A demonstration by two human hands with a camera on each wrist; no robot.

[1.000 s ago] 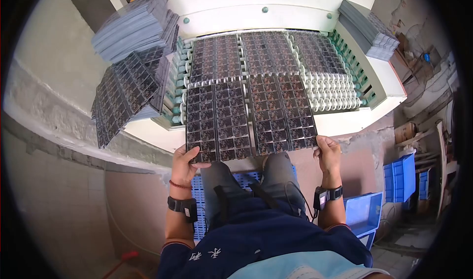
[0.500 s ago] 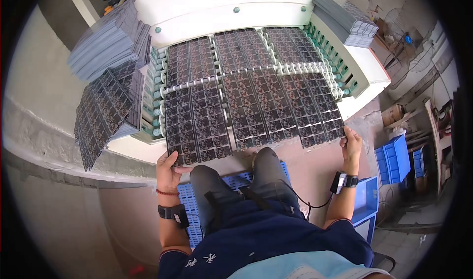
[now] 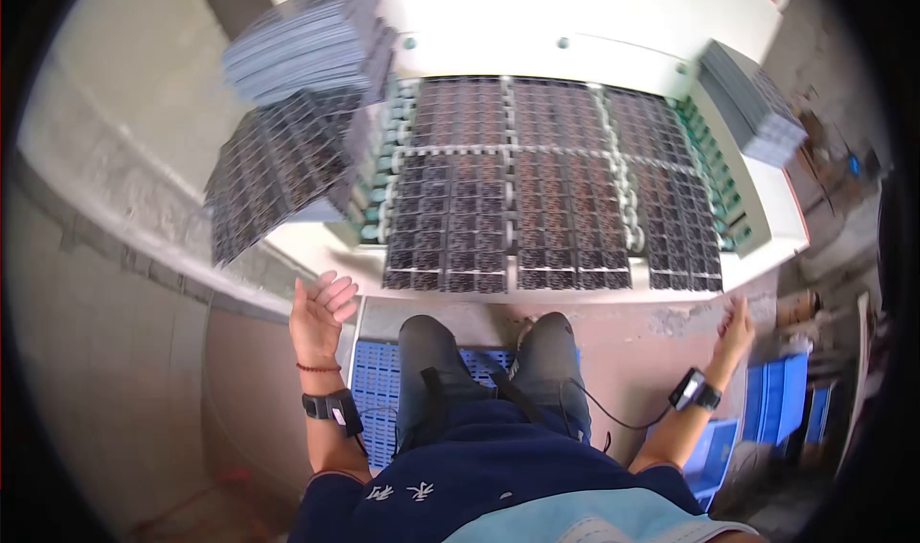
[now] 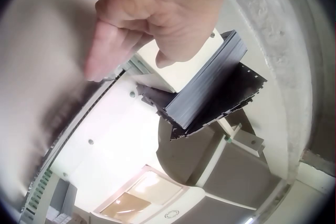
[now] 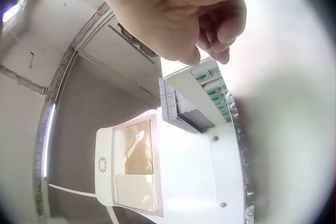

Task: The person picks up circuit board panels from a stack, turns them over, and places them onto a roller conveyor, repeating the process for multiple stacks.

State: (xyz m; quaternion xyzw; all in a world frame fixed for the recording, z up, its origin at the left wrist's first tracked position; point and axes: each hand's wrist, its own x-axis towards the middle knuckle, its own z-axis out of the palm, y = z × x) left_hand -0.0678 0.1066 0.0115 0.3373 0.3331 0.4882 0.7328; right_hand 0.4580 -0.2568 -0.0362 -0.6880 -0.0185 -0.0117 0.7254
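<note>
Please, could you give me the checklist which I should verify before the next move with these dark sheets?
1. Left hand free: ok, it holds nothing and is apart from the sheets.
2. Right hand free: ok, it holds nothing.
3. Front-row sheets separated side by side: ok, gaps show between all three.
4. Back-row sheets present ahead: ok, three lie there.
5. Loose sheets at the left squarely piled: not ok, they lie askew.
6. Rollers turning: cannot tell.

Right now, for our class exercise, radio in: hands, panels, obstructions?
Left hand, right hand empty. Three front panels lying on rollers. Nothing visibly in the way.
</note>
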